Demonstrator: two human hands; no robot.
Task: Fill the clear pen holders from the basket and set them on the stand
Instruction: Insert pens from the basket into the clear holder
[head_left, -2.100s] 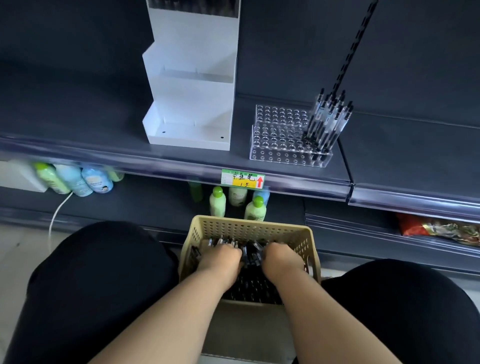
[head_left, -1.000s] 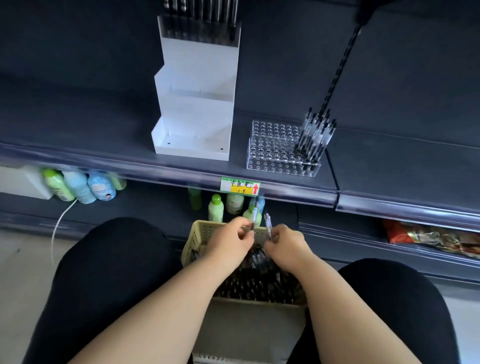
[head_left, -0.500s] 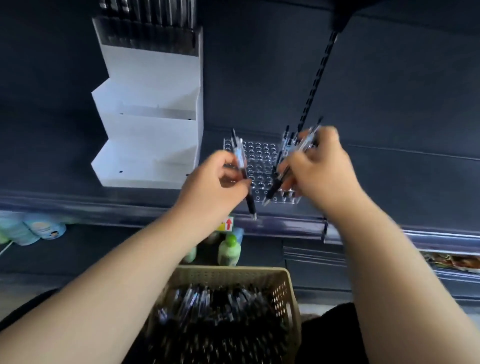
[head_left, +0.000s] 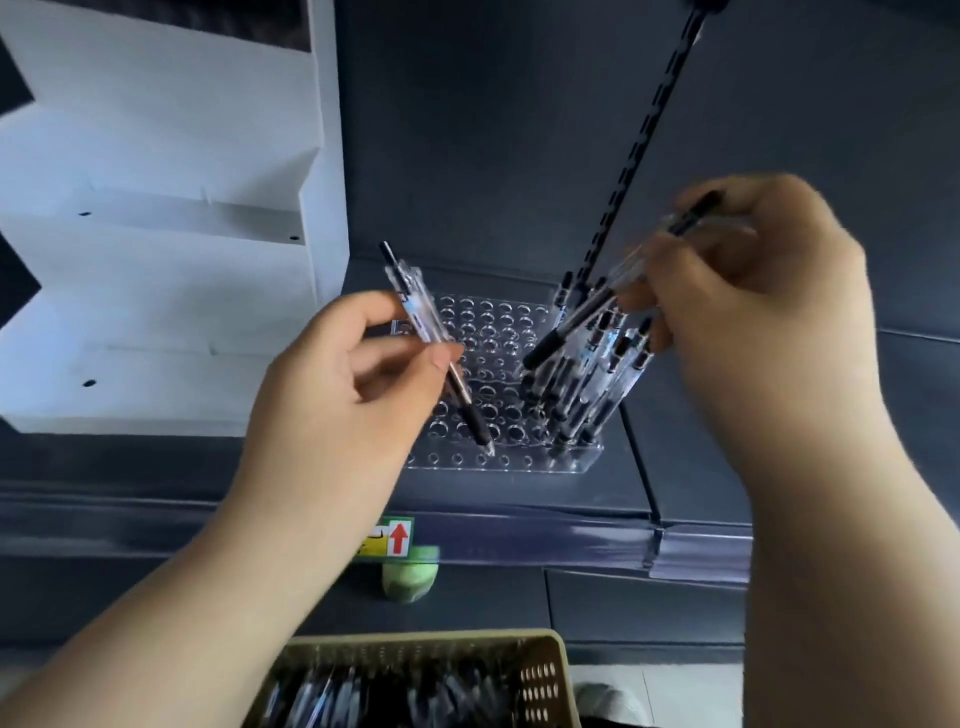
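Observation:
A clear pen holder (head_left: 498, 332) with rows of round holes sits on the dark shelf. Several pens (head_left: 597, 379) stand in its right columns. My left hand (head_left: 343, 395) grips one clear pen with a black grip (head_left: 415, 317), tip pointing down over the holder's front holes. My right hand (head_left: 748, 291) holds a pen or a few, blurred, (head_left: 587, 314) slanted with the black end toward the standing pens. The tan basket (head_left: 545, 675) at the bottom holds several pens. The white tiered stand (head_left: 171, 249) is at the left on the same shelf.
A slotted black upright (head_left: 639, 145) runs up the dark back panel behind the holder. A price tag with a red arrow (head_left: 392, 538) is on the shelf edge, with a green bottle cap (head_left: 410, 577) under it.
Both hands left the basket, each lifting pens, and rose to the clear holder on the shelf. The view has moved in closer to the shelf.

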